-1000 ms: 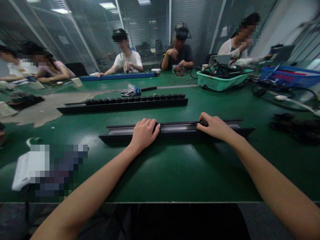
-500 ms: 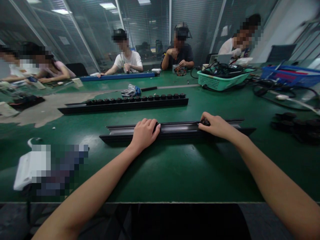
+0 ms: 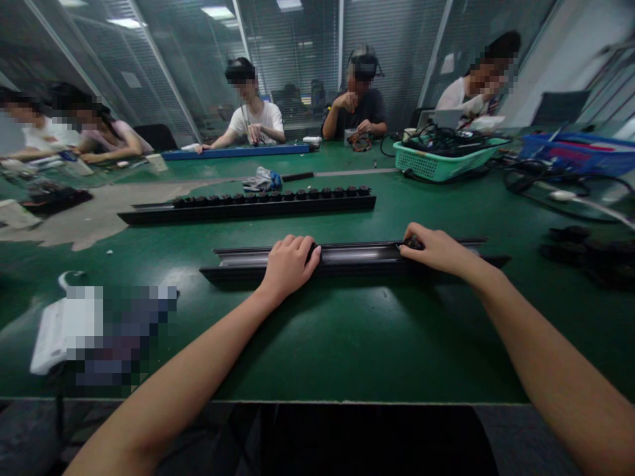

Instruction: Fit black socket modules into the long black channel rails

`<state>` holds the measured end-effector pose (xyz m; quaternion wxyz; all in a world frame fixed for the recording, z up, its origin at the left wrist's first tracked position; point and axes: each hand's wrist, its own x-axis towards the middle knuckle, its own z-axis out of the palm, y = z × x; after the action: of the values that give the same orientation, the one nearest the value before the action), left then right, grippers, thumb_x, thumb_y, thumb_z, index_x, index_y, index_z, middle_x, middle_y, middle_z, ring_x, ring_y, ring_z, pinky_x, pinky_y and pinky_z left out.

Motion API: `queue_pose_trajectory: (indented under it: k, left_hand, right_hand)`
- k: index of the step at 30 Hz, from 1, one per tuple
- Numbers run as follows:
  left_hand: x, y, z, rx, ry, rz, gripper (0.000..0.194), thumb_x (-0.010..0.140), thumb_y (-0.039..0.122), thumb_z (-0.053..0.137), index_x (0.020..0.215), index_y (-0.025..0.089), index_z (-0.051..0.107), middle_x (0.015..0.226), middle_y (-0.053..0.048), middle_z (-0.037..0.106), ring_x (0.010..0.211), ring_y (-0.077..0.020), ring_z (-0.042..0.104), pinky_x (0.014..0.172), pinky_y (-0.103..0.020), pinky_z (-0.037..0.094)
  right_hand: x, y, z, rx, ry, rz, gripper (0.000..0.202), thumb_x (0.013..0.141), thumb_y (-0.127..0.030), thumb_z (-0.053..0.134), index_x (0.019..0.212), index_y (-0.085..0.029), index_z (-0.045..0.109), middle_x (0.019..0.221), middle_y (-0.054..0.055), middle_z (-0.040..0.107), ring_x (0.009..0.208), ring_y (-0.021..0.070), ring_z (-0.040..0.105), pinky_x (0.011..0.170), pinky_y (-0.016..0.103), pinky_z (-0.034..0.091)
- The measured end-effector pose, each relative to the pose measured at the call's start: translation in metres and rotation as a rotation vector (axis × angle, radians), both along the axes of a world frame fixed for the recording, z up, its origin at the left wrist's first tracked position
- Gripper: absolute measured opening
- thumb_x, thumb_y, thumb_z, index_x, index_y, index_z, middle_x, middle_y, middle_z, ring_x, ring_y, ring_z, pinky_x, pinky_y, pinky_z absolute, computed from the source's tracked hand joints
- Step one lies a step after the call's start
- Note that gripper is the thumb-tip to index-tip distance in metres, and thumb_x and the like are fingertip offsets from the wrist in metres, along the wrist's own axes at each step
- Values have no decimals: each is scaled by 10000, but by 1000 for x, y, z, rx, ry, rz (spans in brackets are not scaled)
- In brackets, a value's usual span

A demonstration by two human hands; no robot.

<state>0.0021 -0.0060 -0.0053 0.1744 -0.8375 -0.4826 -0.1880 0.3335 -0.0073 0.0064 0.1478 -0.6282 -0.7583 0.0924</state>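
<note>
A long black channel rail [image 3: 357, 267] with a shiny grey inner trough lies across the table in front of me. My left hand [image 3: 292, 266] is wrapped over the left half of this rail, fingers closed on a small black part [image 3: 311, 252] that mostly hides under them. Toward the rail's right end, my right hand [image 3: 432, 248] grips a small round black part [image 3: 413, 243] between thumb and fingers, within the channel. Behind it lies a second black rail [image 3: 248, 211], carrying a row of several round black parts [image 3: 297, 195].
More black parts [image 3: 590, 254] lie in a blurred heap at right. A green basket [image 3: 441, 165] of cables and a blue basket [image 3: 575, 155] stand behind them. Gloves [image 3: 262, 179] lie beyond the second rail. A white device [image 3: 54, 337] is at left. Several people sit around the table.
My right hand has slid slightly to the right along the rail with the round black part. My left hand keeps its place on the rail. The view has shifted a little.
</note>
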Motion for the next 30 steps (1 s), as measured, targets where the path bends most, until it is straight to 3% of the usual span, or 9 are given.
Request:
queue_pose_trajectory:
  k: [19,30]
  left_hand:
    - [-1,0,-1,-5,-6,-3,368,1029,417,299,1023,198,594,975,-88,681,950,-250,572,822,-368,417]
    - [-1,0,-1,-19,-11,2,362,1026,417,308,1033,199,597,986,-94,681,965,-252,570,829,-373,414]
  right_hand:
    - [3,-2,7,-32,-31,-11,257,829,-458,509,930,-222,512,846,73,648,754,230,600,674,321,427]
    - [6,0,2,-4,-45,-25,252,821,-458,527,923,-228,520,824,63,644,730,223,590,660,313,417]
